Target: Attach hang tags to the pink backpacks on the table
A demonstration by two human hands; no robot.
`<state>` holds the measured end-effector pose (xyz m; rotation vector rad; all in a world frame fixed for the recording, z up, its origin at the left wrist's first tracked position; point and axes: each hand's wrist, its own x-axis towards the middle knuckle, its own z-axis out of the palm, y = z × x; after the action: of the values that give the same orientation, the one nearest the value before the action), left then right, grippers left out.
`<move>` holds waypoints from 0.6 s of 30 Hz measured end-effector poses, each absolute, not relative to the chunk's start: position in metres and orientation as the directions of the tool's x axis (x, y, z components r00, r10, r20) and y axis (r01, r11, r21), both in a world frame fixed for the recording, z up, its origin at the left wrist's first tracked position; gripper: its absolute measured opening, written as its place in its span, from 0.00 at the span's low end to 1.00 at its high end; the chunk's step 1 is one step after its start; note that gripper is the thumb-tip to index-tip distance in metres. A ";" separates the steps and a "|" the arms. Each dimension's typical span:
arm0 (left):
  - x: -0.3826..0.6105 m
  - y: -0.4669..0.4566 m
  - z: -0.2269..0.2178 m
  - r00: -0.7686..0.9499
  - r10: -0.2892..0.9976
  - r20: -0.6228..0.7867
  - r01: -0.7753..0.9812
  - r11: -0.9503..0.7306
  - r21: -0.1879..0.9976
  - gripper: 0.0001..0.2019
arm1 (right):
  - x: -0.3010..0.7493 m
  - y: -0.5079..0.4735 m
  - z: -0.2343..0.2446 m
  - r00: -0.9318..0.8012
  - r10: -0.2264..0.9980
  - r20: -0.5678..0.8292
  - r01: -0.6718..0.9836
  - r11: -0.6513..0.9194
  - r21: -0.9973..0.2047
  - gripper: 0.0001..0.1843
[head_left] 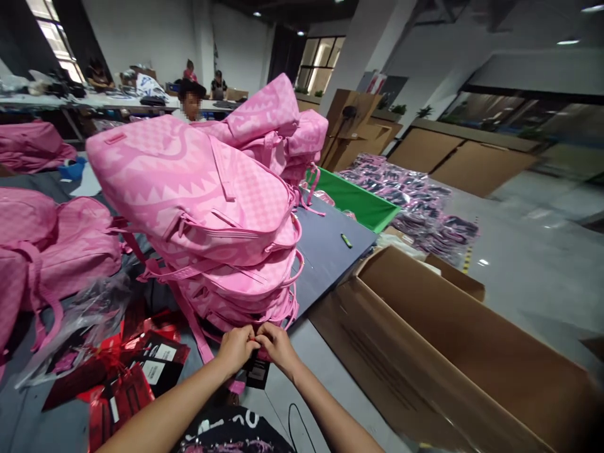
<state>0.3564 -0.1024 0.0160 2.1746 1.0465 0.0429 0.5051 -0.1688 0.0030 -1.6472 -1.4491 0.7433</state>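
Note:
My left hand (236, 348) and my right hand (277, 346) meet at the table's near edge, both closed, with fingertips pinched together. Between them shows a small red bit, which looks like the cord of a black hang tag (257, 372) dangling just below. Directly beyond my fingers rises a stack of pink backpacks (198, 189) with shark-teeth and checker patterns; straps hang down its side. To the left of my left hand lies a pile of red and black hang tags (136, 371) with white barcode labels. My fingers hide exactly where the cord is fastened.
A large open cardboard box (401, 352) stands at right. Beyond the grey table (321, 245), bearing a small green cutter (346, 240), is a green bin (363, 198). Wrapped goods (415, 195) cover the floor behind. More pink backpacks (61, 245) and clear plastic (85, 321) lie left. Several people sit farther back.

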 end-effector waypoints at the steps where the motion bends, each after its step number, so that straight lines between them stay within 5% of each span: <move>1: 0.357 -0.103 0.017 0.691 0.671 -0.269 0.653 -0.420 0.630 0.06 | 0.506 -0.169 0.001 0.178 0.981 0.072 0.505 -0.028 -0.862 0.05; 18: 0.368 -0.102 0.010 0.716 0.649 -0.259 0.631 -0.442 0.638 0.10 | 0.515 -0.174 0.002 0.206 0.977 -0.058 0.426 -0.143 -0.893 0.19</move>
<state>0.3679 -0.1023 0.0095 2.1780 0.9664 0.0308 0.5153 -0.1744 0.0017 -1.7004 -1.3293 0.8894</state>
